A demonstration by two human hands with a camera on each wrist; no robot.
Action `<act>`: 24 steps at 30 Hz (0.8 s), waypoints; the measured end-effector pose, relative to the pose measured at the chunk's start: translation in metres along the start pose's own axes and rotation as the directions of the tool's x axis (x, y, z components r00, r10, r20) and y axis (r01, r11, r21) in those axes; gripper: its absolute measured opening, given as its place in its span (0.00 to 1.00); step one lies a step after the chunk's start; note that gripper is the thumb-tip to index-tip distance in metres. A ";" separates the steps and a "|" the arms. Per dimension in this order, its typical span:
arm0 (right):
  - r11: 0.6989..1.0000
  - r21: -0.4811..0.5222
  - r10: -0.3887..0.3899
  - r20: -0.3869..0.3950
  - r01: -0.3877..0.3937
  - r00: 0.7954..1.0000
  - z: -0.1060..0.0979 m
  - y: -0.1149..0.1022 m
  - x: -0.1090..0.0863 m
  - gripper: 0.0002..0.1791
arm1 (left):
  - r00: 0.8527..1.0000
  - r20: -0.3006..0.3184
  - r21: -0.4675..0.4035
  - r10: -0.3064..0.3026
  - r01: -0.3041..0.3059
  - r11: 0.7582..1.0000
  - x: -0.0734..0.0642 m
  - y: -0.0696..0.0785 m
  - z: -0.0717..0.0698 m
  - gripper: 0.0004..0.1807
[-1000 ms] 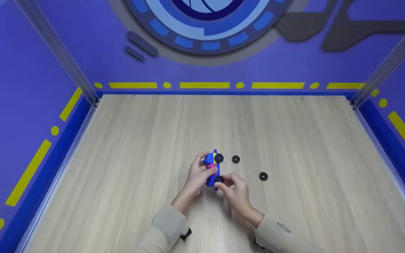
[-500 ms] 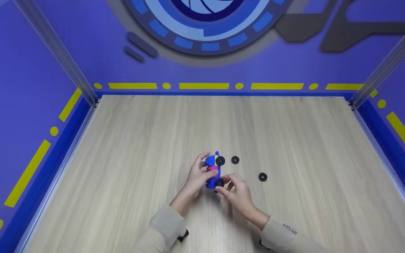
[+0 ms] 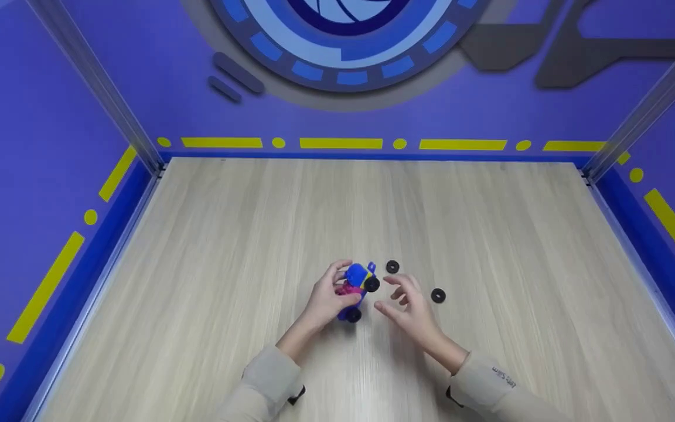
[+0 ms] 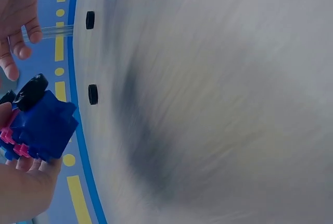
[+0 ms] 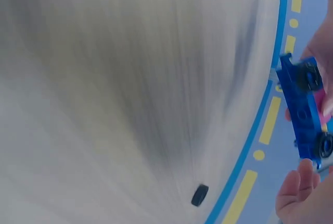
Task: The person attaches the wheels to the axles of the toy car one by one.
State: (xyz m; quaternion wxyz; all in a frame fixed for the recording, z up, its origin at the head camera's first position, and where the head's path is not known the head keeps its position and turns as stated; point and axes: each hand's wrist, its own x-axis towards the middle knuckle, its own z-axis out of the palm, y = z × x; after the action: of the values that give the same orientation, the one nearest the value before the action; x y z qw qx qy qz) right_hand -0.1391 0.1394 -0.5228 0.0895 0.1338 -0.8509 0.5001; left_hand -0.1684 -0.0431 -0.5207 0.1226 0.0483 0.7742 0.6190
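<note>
My left hand (image 3: 326, 299) grips a small blue toy car (image 3: 357, 274) with pink and yellow parts, thumb across its side. Two black tyres show on the side facing right: a front wheel (image 3: 371, 284) and a rear wheel (image 3: 353, 315). In the right wrist view the blue underside of the toy car (image 5: 302, 112) is turned to the camera. Just right of the car, my right hand (image 3: 415, 313) holds nothing, its thumb and fingers spread apart. On the table lie two loose black tyres: one tyre (image 3: 392, 267) beyond the right fingertips, another tyre (image 3: 438, 295) to the right of that hand.
The light wood table (image 3: 244, 234) is bounded by a blue back wall (image 3: 337, 126) and side walls with yellow dashes. Metal posts (image 3: 100, 88) stand at the back corners.
My right hand has let go of the rear wheel and drawn away to the right, fingers spreading. The left hand has tilted the car, its front end swinging right.
</note>
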 end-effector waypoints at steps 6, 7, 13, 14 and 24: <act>1.000 0.020 0.013 0.040 -0.014 0.999 -0.006 -0.001 0.004 0.29 | 0.998 0.046 0.090 0.048 -0.052 0.995 -0.004 0.001 0.000 0.30; 1.000 0.021 0.012 0.048 -0.013 0.999 -0.007 -0.001 0.004 0.30 | 0.997 0.058 0.105 0.055 -0.061 0.993 -0.005 0.001 0.000 0.30; 1.000 0.009 0.004 0.109 -0.005 0.994 -0.009 -0.003 0.005 0.33 | 0.987 0.124 0.219 0.101 -0.127 0.967 -0.009 0.003 0.002 0.28; 1.000 0.007 0.003 0.120 -0.004 0.993 -0.009 -0.002 0.005 0.33 | 0.986 0.131 0.244 0.105 -0.135 0.960 -0.009 0.004 0.002 0.28; 0.999 -0.041 0.003 0.212 0.005 0.977 -0.010 0.003 0.003 0.27 | 0.970 0.177 0.467 0.166 -0.231 0.853 -0.014 0.005 0.007 0.25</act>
State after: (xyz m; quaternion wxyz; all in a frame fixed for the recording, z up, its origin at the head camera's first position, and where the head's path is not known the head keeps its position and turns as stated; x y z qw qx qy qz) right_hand -0.1428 0.1490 -0.5196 0.0013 0.1850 -0.8656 0.4654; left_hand -0.1535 -0.0389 -0.5152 0.0920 0.1975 0.8856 0.4102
